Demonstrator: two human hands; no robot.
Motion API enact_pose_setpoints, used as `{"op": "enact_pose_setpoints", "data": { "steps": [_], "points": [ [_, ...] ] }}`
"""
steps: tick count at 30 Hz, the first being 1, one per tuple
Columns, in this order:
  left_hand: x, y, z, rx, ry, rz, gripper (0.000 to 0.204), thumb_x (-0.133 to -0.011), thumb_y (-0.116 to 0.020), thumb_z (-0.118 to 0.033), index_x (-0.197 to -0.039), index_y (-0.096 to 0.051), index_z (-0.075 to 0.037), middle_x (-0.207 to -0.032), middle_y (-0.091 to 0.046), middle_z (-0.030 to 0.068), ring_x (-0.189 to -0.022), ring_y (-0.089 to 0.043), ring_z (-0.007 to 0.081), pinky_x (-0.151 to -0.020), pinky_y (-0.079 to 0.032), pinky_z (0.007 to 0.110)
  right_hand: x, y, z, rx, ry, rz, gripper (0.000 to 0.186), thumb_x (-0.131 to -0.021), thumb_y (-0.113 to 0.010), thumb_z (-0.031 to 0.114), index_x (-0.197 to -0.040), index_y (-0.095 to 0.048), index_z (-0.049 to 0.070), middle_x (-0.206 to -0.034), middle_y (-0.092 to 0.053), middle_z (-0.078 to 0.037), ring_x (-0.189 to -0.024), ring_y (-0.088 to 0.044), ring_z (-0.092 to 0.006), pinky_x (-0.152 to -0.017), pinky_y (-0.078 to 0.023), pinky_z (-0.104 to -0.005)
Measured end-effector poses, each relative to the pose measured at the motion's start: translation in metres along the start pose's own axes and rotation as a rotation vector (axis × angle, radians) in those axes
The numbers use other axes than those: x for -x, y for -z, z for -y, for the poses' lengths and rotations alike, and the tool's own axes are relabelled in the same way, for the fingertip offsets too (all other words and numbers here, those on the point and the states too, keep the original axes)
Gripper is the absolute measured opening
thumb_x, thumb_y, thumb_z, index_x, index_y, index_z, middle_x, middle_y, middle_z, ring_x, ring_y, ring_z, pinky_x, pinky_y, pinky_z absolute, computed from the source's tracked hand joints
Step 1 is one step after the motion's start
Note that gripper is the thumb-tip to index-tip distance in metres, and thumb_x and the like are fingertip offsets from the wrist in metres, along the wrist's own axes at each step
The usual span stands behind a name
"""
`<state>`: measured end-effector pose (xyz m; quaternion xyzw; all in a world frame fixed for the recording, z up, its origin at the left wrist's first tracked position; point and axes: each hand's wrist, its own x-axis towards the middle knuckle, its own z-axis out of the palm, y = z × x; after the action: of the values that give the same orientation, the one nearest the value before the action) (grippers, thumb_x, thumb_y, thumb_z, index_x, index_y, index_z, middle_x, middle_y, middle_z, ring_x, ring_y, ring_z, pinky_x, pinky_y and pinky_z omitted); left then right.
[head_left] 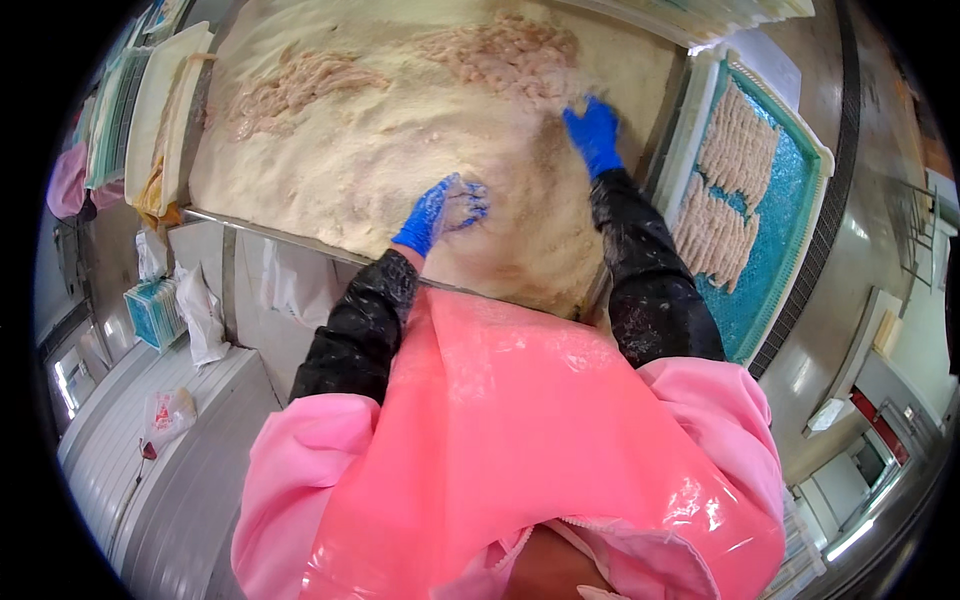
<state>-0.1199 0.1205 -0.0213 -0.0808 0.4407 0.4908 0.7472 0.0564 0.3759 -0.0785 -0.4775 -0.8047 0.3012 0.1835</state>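
My left hand [433,213], in a blue glove with its fingers caked in pale powder, hovers over or touches the flour-like coating [330,200] on a wide worktable; its fingers are apart and I see nothing in them. My right hand [594,138], also gloved in blue, is at the table's right side, just below a heap of raw pale-pink meat strips [515,62]. Its thumb and fingers look apart, though the fingertips are a little blurred. Farther left on the powder lies a second heap of meat strips [300,88].
Right of the table stands a pale-rimmed tray with a turquoise mesh bottom [790,215], holding rows of coated strips [737,145]. White bins [165,110] stand at the table's left end. A ribbed metal surface [150,440] is at lower left, with a plastic bag [168,415] on it.
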Motion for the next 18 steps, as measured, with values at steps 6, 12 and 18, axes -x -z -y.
{"op": "enact_pose_setpoints", "data": {
  "steps": [6,12,18],
  "points": [
    [-0.007,0.064,0.014,0.105,0.046,0.385,0.049,-0.094,-0.034,-0.035,-0.126,-0.043,0.000,-0.112,-0.057,0.0154,-0.094,-0.057,0.0248,-0.076,-0.046,0.034,0.021,-0.029,0.053,-0.228,0.022,-0.134,0.032,-0.080,-0.060,0.018,-0.107,-0.059,0.001,-0.103,-0.060,-0.021,-0.097,-0.058,-0.0337,-0.087,-0.044,-0.0375],
    [0.026,0.028,-0.015,-0.153,0.049,0.231,0.044,-0.093,-0.036,-0.031,-0.123,-0.047,0.000,-0.115,-0.056,0.0153,-0.096,-0.057,0.0244,-0.080,-0.046,0.035,-0.055,0.004,0.037,-0.023,0.226,0.138,0.028,-0.075,-0.065,0.015,-0.099,-0.062,0.002,-0.104,-0.060,-0.018,-0.096,-0.058,-0.0308,-0.085,-0.044,-0.0345],
    [0.010,0.050,-0.007,0.053,0.107,0.321,0.041,-0.093,-0.037,-0.028,-0.120,-0.048,0.001,-0.109,-0.058,0.0150,-0.094,-0.058,0.0249,-0.084,-0.046,0.037,-0.027,0.021,0.066,-0.473,-0.016,0.264,0.022,-0.081,-0.063,0.018,-0.093,-0.062,-0.001,-0.093,-0.063,-0.009,-0.085,-0.059,-0.0204,-0.078,-0.046,-0.0314]
  ]
}}
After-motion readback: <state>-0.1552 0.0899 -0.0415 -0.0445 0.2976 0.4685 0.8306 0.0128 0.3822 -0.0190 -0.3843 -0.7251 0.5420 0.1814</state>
